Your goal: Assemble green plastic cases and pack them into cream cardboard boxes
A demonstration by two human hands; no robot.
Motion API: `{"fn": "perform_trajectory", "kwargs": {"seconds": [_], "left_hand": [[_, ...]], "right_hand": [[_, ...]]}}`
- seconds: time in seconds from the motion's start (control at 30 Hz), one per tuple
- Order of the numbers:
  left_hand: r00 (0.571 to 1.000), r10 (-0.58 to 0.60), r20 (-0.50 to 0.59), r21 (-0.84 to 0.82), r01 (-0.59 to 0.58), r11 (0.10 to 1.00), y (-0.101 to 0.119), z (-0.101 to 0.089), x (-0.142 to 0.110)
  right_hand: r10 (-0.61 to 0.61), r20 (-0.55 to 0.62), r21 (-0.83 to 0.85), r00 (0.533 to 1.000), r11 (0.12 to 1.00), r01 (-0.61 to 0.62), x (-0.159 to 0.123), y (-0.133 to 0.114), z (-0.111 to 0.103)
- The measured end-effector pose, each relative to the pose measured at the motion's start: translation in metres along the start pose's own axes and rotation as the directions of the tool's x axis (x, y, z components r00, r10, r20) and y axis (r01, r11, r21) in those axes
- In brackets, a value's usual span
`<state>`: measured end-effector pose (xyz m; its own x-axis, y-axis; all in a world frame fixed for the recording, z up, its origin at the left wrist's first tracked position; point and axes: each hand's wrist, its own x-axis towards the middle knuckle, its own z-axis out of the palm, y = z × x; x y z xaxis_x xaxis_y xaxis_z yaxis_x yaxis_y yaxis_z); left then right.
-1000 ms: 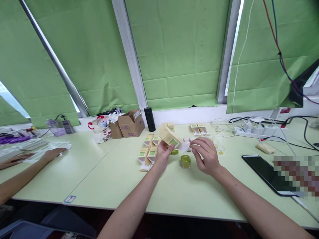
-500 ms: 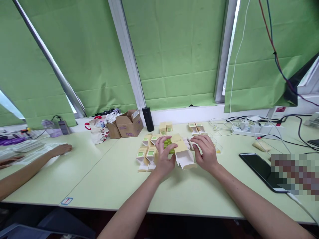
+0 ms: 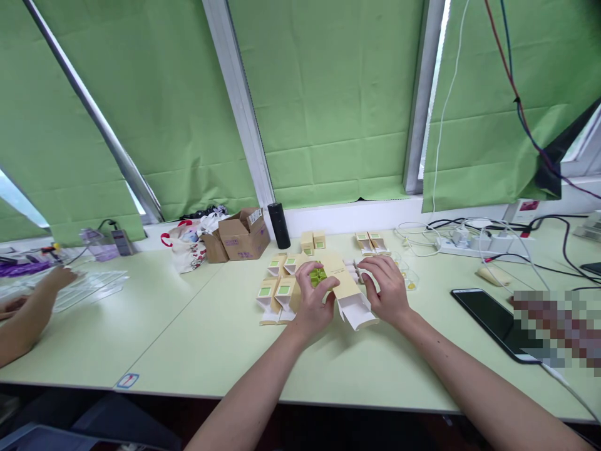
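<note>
Carton, pale yellow and white inside, is pinched at its left edge by the left hand, its open end tilted toward the near side of the table. The right hand is held close to its right side, fingers curved; whether anything is gripped cannot be told. Green lids are partly covered by the left fingers.

You can't read any words here. The purple print on the brown cardboard box, the tiny print on the pale yellow paper box you hold, and the red mark on the blue-edged white sticker are too small or blurry.
</note>
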<state>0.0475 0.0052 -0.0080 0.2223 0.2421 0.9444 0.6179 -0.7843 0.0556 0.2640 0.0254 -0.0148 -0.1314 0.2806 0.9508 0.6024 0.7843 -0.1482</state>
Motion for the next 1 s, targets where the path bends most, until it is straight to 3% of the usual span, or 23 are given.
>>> {"fn": "perform_trajectory", "kwargs": {"seconds": [0.23, 0.4, 0.5, 0.6, 0.77, 0.9, 1.0], "left_hand": [[0.993, -0.095, 0.076, -0.250, 0.111, 0.962, 0.002, 0.000, 0.001], [0.968, -0.222, 0.113, -0.283, 0.246, 0.927, 0.001, 0.002, 0.000], [0.924, -0.366, 0.111, -0.369, 0.380, 0.848, -0.001, 0.008, -0.005], [0.847, -0.514, 0.134, -0.528, 0.500, 0.686, -0.003, 0.014, -0.007], [0.763, -0.623, 0.174, -0.683, 0.549, 0.482, -0.005, 0.017, -0.002], [0.718, -0.665, 0.204, -0.704, 0.580, 0.409, -0.008, 0.017, -0.001], [0.714, -0.672, 0.196, -0.706, 0.579, 0.409, -0.009, 0.018, -0.001]], "right_hand": [[-0.007, 0.003, 0.009, 1.000, 1.000, 0.007, 0.001, -0.003, -0.001], [0.040, 0.062, 0.033, 0.997, 0.999, -0.042, 0.000, -0.007, 0.000], [0.070, 0.099, 0.072, 0.993, 0.994, -0.077, 0.000, -0.009, 0.001], [0.087, 0.126, 0.114, 0.988, 0.988, -0.101, -0.001, -0.010, 0.002], [0.068, 0.139, 0.180, 0.988, 0.979, -0.093, -0.003, -0.013, 0.002], [0.049, 0.164, 0.216, 0.985, 0.973, -0.085, -0.004, -0.016, 0.003], [0.035, 0.209, 0.252, 0.977, 0.964, -0.089, -0.004, -0.019, 0.003]]}}
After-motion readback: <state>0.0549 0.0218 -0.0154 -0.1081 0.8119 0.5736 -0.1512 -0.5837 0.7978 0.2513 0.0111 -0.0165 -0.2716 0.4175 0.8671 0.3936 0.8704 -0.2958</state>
